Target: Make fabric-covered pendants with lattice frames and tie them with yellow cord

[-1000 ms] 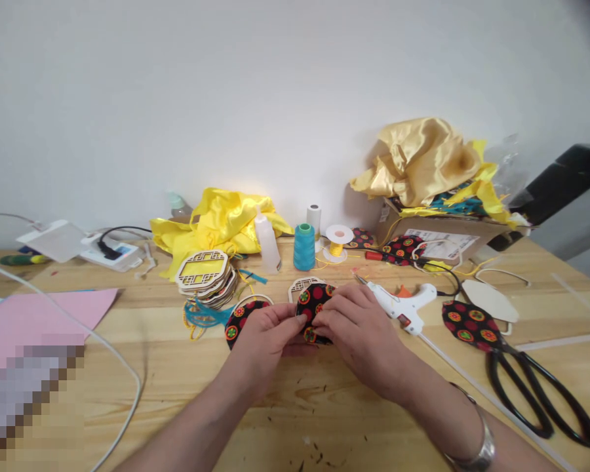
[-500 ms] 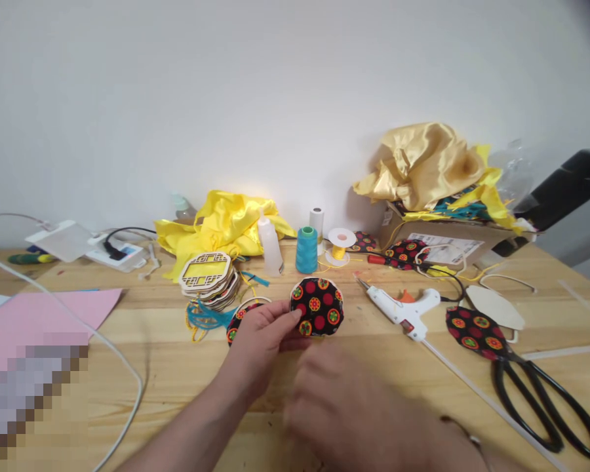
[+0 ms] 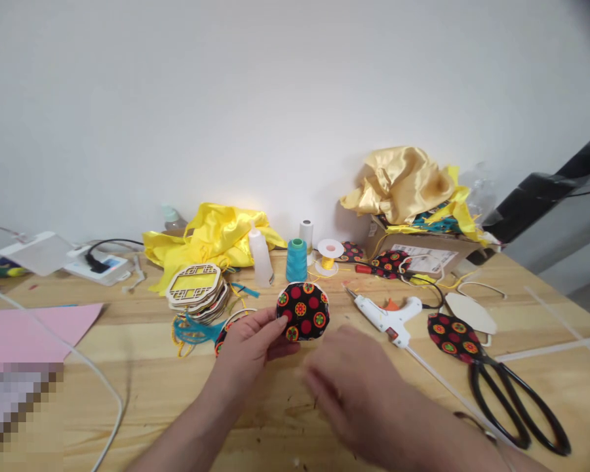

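Observation:
My left hand (image 3: 253, 341) pinches a disc covered in black fabric with red dots and orange flowers (image 3: 303, 312), thumb in front and fingers behind. Its pale edge shows along the top. Just right of and below the disc is my right hand (image 3: 347, 380), slightly blurred, its fingers curled in; whatever they may hold is hidden. A second piece in the same fabric (image 3: 221, 339) lies partly behind my left hand. Beyond the disc stand a teal thread cone (image 3: 296, 261) and a white spool with yellow cord (image 3: 329, 255).
A white glue gun (image 3: 391, 318) and black-handled scissors (image 3: 518, 400) lie to the right, with patterned fabric (image 3: 455, 337) over the blades. Stacked cut-out frames (image 3: 196, 288), yellow satin (image 3: 211, 233) and a squeeze bottle (image 3: 261, 255) are left of centre. A cardboard box (image 3: 427, 252) holds fabric scraps.
The view has shifted slightly, so the table's things appear further left and a little lower. My right hand has moved up and right relative to the disc, which my left hand still holds.

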The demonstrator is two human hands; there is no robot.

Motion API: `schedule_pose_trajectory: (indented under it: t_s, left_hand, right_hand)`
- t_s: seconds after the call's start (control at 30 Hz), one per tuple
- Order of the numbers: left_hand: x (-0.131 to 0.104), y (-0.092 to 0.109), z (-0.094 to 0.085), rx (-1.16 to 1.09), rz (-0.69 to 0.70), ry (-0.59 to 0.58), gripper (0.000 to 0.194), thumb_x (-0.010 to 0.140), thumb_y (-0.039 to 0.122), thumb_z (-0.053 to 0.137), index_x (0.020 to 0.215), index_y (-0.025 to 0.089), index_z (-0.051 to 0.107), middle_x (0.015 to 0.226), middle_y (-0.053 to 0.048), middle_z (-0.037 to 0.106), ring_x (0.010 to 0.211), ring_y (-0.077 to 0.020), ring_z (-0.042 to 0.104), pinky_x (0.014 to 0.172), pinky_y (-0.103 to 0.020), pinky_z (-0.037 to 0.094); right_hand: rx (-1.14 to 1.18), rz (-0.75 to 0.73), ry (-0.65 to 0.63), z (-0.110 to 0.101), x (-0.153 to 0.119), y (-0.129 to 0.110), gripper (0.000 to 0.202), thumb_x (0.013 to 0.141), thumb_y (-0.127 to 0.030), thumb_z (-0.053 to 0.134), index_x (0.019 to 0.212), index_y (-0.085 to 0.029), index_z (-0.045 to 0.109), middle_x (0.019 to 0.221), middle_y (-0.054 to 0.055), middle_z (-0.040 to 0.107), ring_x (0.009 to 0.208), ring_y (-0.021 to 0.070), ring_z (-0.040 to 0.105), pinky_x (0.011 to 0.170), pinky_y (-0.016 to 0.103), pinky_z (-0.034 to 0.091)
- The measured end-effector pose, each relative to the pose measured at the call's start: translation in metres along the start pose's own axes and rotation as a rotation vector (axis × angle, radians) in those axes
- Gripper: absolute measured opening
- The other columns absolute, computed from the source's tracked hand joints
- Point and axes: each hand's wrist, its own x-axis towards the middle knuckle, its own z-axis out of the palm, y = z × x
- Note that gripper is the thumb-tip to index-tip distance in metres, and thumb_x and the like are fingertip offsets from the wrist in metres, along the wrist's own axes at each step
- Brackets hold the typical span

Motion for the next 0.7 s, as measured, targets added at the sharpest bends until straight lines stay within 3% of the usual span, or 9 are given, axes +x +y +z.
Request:
schedule_pose_trajectory:
  t_s: [0.03,0.1,0.2,0.4,0.7]
  left_hand:
    - [0.0,0.0,0.0,-0.004,0.006,0.001,0.022,0.068,0.024,0.072,0.087,0.014,0.07,0.079,-0.006,0.073,0.068,-0.0161,0.066,0.062,-0.026,0.054]
    - [-0.001,0.001,0.002,-0.005,0.019,0.005,0.021,0.067,0.025,0.072,0.086,0.014,0.071,0.078,-0.006,0.073,0.069,-0.0168,0.066,0.062,-0.027,0.054]
    - [-0.002,0.0,0.004,0.01,0.023,-0.023,0.022,0.068,0.027,0.072,0.085,0.013,0.071,0.078,-0.008,0.073,0.07,-0.018,0.066,0.061,-0.026,0.054]
    - [-0.005,-0.005,0.007,0.035,-0.004,-0.066,0.02,0.071,0.025,0.07,0.088,0.015,0.072,0.08,-0.007,0.072,0.068,-0.0165,0.065,0.061,-0.026,0.053]
    - [-0.008,-0.007,0.01,0.108,-0.018,-0.092,0.019,0.074,0.024,0.067,0.091,0.016,0.072,0.078,-0.005,0.072,0.068,-0.0151,0.063,0.061,-0.025,0.052]
  right_hand:
    - [0.039,0.09,0.103,-0.005,0.003,0.006,0.014,0.084,-0.017,0.047,0.075,-0.019,0.058,0.069,0.002,0.06,0.066,0.0151,0.052,0.06,0.029,0.039]
    - [0.072,0.136,0.235,-0.01,0.008,0.016,0.013,0.085,-0.016,0.048,0.085,-0.019,0.06,0.08,0.005,0.062,0.075,0.0165,0.052,0.066,0.03,0.041]
    - [0.001,0.091,0.309,-0.003,0.012,0.026,0.014,0.086,-0.017,0.049,0.085,-0.018,0.063,0.083,0.006,0.063,0.079,0.0183,0.051,0.073,0.034,0.041]
    - [-0.082,-0.022,0.25,0.018,0.004,0.026,0.015,0.088,-0.018,0.049,0.084,-0.017,0.063,0.079,0.005,0.064,0.08,0.0192,0.048,0.071,0.034,0.036]
    - [-0.226,-0.033,0.098,0.019,0.003,0.03,0.014,0.087,-0.016,0.048,0.076,-0.017,0.056,0.078,0.004,0.059,0.078,0.019,0.044,0.07,0.034,0.033]
